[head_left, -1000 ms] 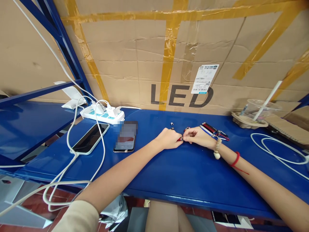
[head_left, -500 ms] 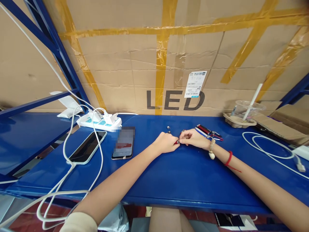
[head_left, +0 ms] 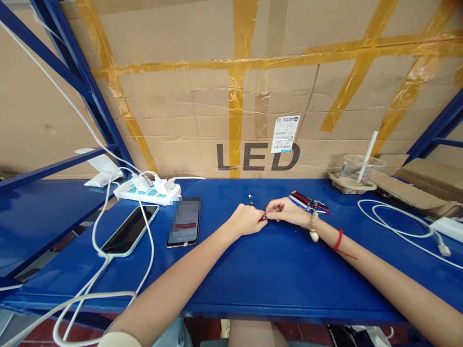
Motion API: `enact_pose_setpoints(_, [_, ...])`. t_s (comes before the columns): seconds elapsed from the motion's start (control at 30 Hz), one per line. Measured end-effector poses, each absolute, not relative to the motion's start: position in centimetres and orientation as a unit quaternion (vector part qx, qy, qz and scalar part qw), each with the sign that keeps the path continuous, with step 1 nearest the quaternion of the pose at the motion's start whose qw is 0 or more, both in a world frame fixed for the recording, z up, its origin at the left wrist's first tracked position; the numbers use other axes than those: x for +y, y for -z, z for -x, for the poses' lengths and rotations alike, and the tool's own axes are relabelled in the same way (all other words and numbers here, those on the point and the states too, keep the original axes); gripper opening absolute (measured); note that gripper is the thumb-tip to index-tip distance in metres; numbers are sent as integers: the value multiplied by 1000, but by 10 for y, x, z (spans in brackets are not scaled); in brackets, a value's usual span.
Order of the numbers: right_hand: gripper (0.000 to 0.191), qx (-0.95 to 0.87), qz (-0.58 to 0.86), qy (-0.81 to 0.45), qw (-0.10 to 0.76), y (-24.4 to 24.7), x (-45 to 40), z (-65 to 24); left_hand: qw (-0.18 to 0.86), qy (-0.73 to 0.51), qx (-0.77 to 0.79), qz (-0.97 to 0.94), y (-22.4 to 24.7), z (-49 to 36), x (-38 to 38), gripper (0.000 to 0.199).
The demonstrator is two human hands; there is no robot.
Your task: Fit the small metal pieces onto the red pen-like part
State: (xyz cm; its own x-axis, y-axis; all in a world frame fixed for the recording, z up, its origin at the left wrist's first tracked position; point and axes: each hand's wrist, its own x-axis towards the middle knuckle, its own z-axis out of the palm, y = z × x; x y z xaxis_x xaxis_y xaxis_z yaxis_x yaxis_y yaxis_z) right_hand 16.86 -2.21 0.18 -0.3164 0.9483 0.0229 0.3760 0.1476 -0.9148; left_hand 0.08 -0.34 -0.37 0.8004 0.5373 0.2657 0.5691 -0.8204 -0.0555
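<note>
My left hand (head_left: pixel 247 220) is closed around a small red strap-like piece (head_left: pixel 261 218) with a metal end, most of it hidden in the fist. The fingers of my right hand (head_left: pixel 284 212) pinch together right at that metal end; whatever lies between the fingertips is too small to make out. Just behind the left hand lie two small metal pieces (head_left: pixel 250 196) on the blue table. Beside and behind my right wrist rests a bundle of red, black and blue straps (head_left: pixel 307 200) with metal clasps, partly covered by the hand.
Two phones lie at left, one with a white case (head_left: pixel 130 231), one with a lit screen (head_left: pixel 184 221). Behind them is a white power strip (head_left: pixel 148 190) with looping cables. A plastic cup (head_left: pixel 358 168) in a carton tray, a notebook and a white cable (head_left: pixel 394 226) occupy the right.
The camera view has shifted slightly. My right fingertips have come down closer to the metal end in my left hand; a small dark piece visible at them earlier is now hidden.
</note>
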Motion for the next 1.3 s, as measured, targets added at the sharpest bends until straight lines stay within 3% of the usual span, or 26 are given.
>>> enact_pose_setpoints(1.3, [35, -687, 497, -433, 305, 6, -20, -174, 38, 107, -289, 951, 4, 0, -4, 32])
